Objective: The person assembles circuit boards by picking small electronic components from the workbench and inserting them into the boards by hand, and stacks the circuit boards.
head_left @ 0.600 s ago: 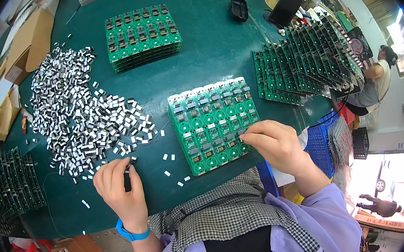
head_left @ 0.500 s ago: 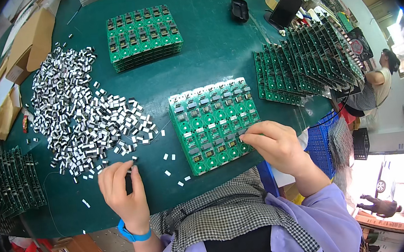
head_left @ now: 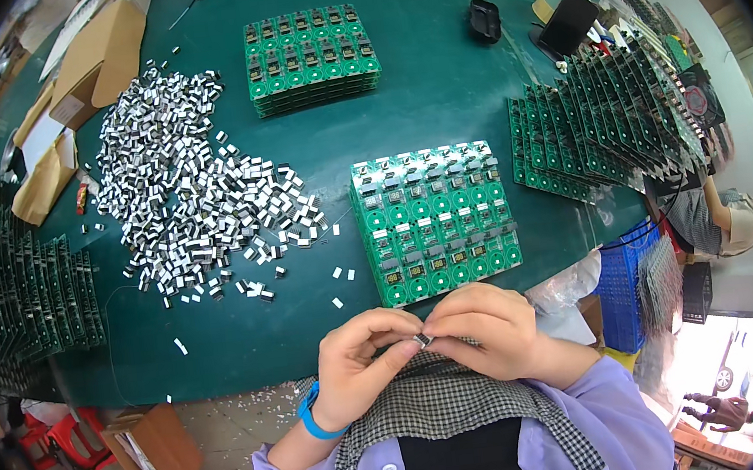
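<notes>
Just in front of my apron, my left hand [head_left: 354, 370] and my right hand [head_left: 489, 331] meet at the fingertips. Between them they pinch a small black-and-white electronic component [head_left: 423, 340]. Its lower side is hidden by my fingers. Right beyond the hands lies a panel of green circuit boards [head_left: 440, 276], with rows of small dark displays, grey parts and round outlines. To its left spreads a large heap of similar black-and-white components [head_left: 198, 199], with a few loose pieces toward the panel.
A stack of green panels [head_left: 314, 78] lies at the far middle. More panels [head_left: 594, 125] lean in a row at right, others [head_left: 30, 299] at far left. A cardboard box [head_left: 97, 67], a black case [head_left: 484, 20] and a blue crate [head_left: 628, 273] stand around. Another person [head_left: 732, 216] is at right.
My right hand has left the panel and my left hand has come away from the heap's near edge. Both now meet before my apron, holding a component. The view has shifted left.
</notes>
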`<action>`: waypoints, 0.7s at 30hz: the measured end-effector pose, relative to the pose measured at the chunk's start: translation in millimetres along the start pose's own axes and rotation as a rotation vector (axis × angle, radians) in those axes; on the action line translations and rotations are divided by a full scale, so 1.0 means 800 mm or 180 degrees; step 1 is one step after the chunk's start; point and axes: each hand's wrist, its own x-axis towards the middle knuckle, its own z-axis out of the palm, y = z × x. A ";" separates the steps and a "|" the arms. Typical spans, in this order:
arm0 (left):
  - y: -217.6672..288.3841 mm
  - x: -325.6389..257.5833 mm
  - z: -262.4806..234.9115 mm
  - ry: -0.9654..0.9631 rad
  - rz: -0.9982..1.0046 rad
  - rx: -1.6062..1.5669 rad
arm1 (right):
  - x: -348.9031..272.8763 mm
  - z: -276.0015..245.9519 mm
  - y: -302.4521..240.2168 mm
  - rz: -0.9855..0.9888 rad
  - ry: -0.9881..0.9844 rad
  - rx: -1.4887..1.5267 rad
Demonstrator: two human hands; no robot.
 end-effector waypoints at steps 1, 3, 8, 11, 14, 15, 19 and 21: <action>-0.001 0.000 0.001 0.0003 0.0004 0.0015 | -0.003 0.001 0.001 -0.0010 0.0008 0.0009; -0.004 0.000 0.005 0.0085 -0.0063 -0.0029 | -0.007 0.001 0.001 0.0052 0.0099 0.0113; -0.002 0.001 0.014 0.0202 0.0678 0.1808 | -0.010 -0.006 -0.003 0.0429 0.0041 0.0515; 0.000 0.007 0.020 0.0233 0.1193 0.2410 | -0.011 -0.010 -0.002 0.0563 -0.0031 0.0677; -0.004 0.012 0.019 0.0077 0.1479 0.2444 | -0.018 -0.015 -0.005 0.1426 -0.0084 0.1836; -0.005 0.013 0.015 -0.0041 0.1665 0.2576 | -0.020 -0.016 -0.006 0.2215 -0.0107 0.2937; -0.005 0.016 0.010 -0.0519 0.1927 0.2494 | -0.032 -0.022 0.006 0.3245 -0.0846 0.4744; -0.008 0.015 0.013 -0.0566 0.1852 0.2416 | -0.033 -0.023 0.004 0.3484 -0.1004 0.4852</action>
